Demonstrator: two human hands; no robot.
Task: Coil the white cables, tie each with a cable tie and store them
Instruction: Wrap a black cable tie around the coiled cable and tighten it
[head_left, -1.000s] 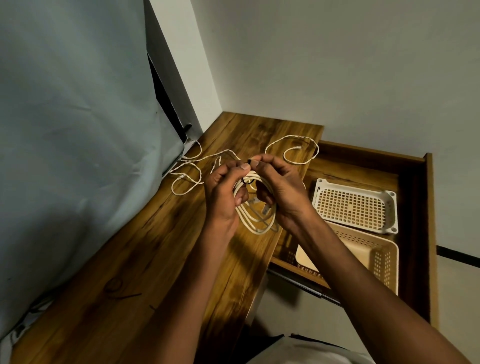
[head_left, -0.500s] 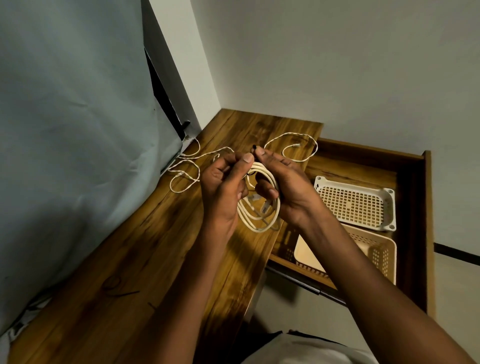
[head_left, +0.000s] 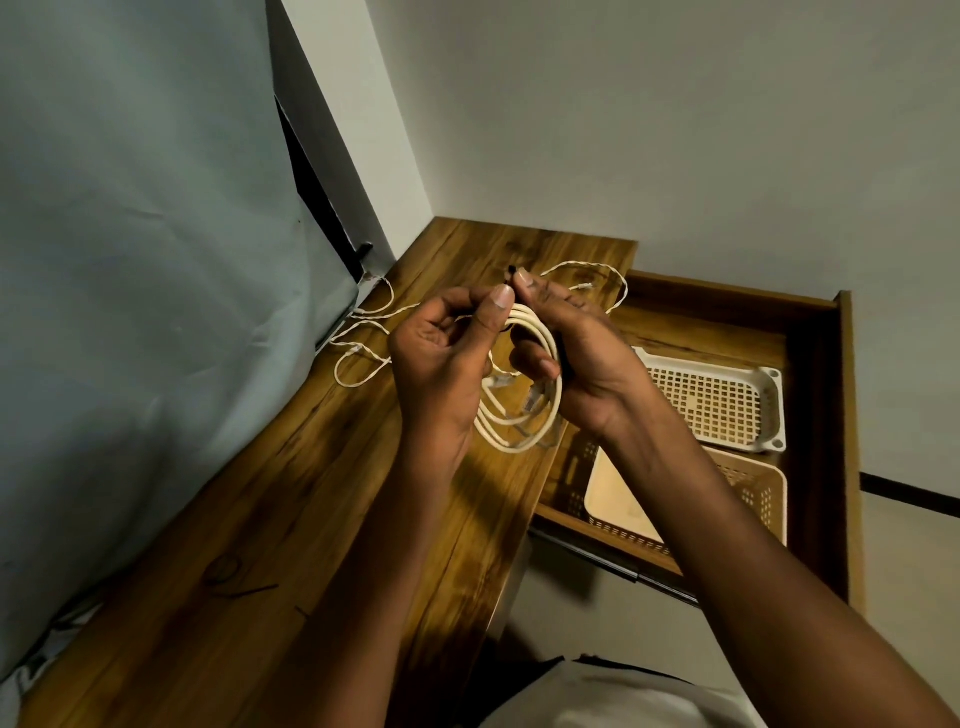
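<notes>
A coiled white cable (head_left: 524, 410) hangs between both hands above the wooden table (head_left: 322, 519). My left hand (head_left: 441, 364) pinches the top of the coil with thumb and fingers. My right hand (head_left: 576, 353) grips the coil's right side, and its fingertips hold the end of a thin black cable tie (head_left: 511, 271) that sticks up above the coil. A second, loose white cable (head_left: 363, 338) lies uncoiled on the table behind the hands, reaching toward the far right edge.
An open wooden drawer (head_left: 821, 415) lies to the right, holding a white perforated basket (head_left: 727, 400) and a beige basket (head_left: 748, 488). A grey cloth-covered surface (head_left: 130, 312) stands on the left. Thin black cable ties (head_left: 244, 584) lie on the near table.
Both hands have lifted the coil slightly and drawn closer together. The black tie's end now shows above my right fingertips.
</notes>
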